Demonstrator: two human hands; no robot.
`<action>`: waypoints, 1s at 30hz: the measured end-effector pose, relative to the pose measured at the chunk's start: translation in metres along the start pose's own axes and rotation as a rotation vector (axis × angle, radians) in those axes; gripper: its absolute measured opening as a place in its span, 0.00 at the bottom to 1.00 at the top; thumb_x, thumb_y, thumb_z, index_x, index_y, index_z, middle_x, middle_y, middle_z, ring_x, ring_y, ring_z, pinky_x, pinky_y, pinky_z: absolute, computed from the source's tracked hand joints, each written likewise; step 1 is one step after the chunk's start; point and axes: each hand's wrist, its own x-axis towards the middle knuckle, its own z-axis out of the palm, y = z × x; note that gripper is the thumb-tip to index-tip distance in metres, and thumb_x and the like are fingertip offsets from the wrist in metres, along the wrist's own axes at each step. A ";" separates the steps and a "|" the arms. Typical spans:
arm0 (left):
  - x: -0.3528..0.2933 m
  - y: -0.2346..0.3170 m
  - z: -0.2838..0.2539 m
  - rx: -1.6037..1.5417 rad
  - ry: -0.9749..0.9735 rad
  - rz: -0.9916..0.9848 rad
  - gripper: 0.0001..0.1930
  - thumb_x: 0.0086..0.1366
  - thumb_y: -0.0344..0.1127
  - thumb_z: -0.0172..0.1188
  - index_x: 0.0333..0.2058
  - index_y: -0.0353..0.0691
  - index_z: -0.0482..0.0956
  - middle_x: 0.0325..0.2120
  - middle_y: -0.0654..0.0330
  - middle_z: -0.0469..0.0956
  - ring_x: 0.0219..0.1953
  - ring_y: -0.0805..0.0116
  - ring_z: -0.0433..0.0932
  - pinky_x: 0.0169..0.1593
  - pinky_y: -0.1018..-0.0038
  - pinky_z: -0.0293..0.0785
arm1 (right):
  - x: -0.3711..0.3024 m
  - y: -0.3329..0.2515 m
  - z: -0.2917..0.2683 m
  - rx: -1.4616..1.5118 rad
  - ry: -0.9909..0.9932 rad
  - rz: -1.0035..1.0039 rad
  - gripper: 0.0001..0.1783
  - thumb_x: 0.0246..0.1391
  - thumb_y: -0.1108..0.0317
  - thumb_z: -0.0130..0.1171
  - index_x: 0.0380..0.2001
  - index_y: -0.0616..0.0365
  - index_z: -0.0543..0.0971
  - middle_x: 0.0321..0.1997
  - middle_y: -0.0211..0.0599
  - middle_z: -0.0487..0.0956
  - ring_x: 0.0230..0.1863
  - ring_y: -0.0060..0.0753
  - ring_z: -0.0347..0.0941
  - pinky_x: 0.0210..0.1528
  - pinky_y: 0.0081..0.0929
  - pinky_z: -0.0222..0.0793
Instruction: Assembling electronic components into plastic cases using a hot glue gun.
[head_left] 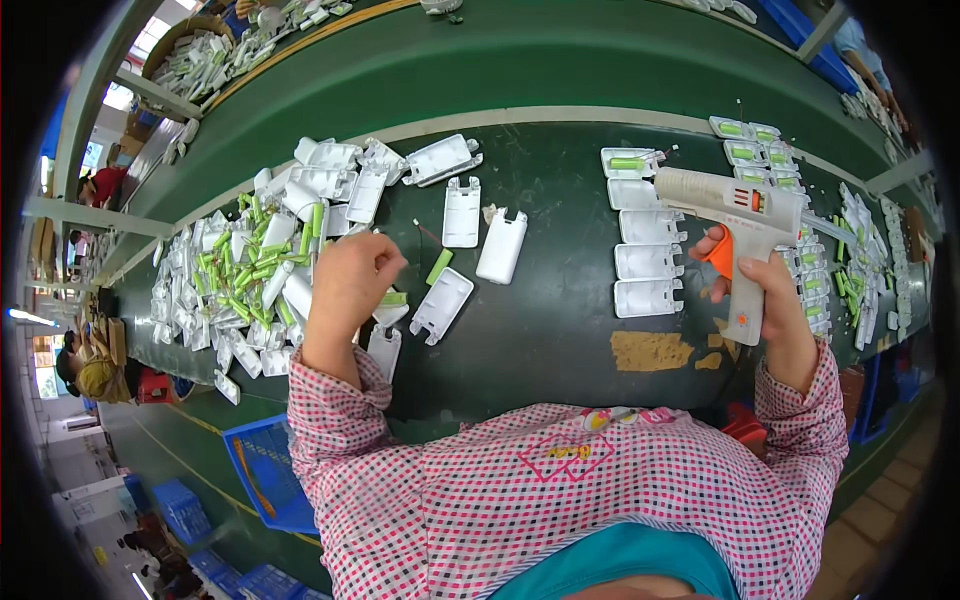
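With the right hand (pixel 765 290) wrapped tight round the glue gun (pixel 730 215), the left hand (pixel 350 280), pinching a green battery (pixel 393 298), should seat it squarely in the shell (pixel 386 325) first.

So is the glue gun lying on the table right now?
No, the right hand holds the glue gun up above the row of white shells.

Lighting bright, even, overhead; no hard shadows on table (pixel 560 330). Soft shadow only under white casings (pixel 250 270). Windows (pixel 150 35) at upper left blown out, daylight source. Mild sheen on green conveyor belt (pixel 520 70). Strong fisheye: straight table edges bow, black vignette fills corners. Centre sharp; rim soft, smeared, colour-fringed. Checked sleeves crisp. No motion blur on glue gun (pixel 735 215).
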 end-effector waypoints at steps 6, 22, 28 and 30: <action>0.003 0.006 0.052 0.070 -0.006 0.155 0.10 0.50 0.35 0.69 0.25 0.39 0.76 0.22 0.57 0.74 0.26 0.55 0.75 0.30 0.62 0.69 | 0.001 0.003 0.000 -0.061 0.073 0.036 0.28 0.56 0.53 0.57 0.53 0.63 0.72 0.46 0.39 0.79 0.50 0.36 0.77 0.36 0.23 0.74; 0.049 0.067 0.005 -0.259 0.226 0.142 0.10 0.51 0.28 0.69 0.33 0.38 0.78 0.41 0.51 0.80 0.49 0.53 0.77 0.52 0.64 0.72 | 0.011 0.004 -0.001 -0.178 0.015 0.110 0.22 0.61 0.55 0.55 0.50 0.61 0.73 0.41 0.38 0.79 0.44 0.30 0.76 0.37 0.25 0.70; 0.093 0.137 0.056 -0.225 -0.006 0.315 0.10 0.52 0.36 0.70 0.32 0.44 0.79 0.30 0.59 0.79 0.35 0.56 0.78 0.41 0.60 0.69 | 0.013 0.004 -0.006 -0.236 -0.001 0.126 0.23 0.59 0.53 0.58 0.48 0.62 0.73 0.38 0.37 0.78 0.40 0.27 0.75 0.36 0.25 0.69; 0.106 0.156 0.074 -0.160 0.068 0.390 0.10 0.51 0.36 0.70 0.31 0.44 0.79 0.29 0.60 0.78 0.35 0.57 0.78 0.41 0.61 0.67 | 0.011 0.003 -0.008 -0.260 0.031 0.142 0.23 0.59 0.53 0.58 0.47 0.61 0.73 0.36 0.35 0.77 0.39 0.26 0.75 0.35 0.24 0.68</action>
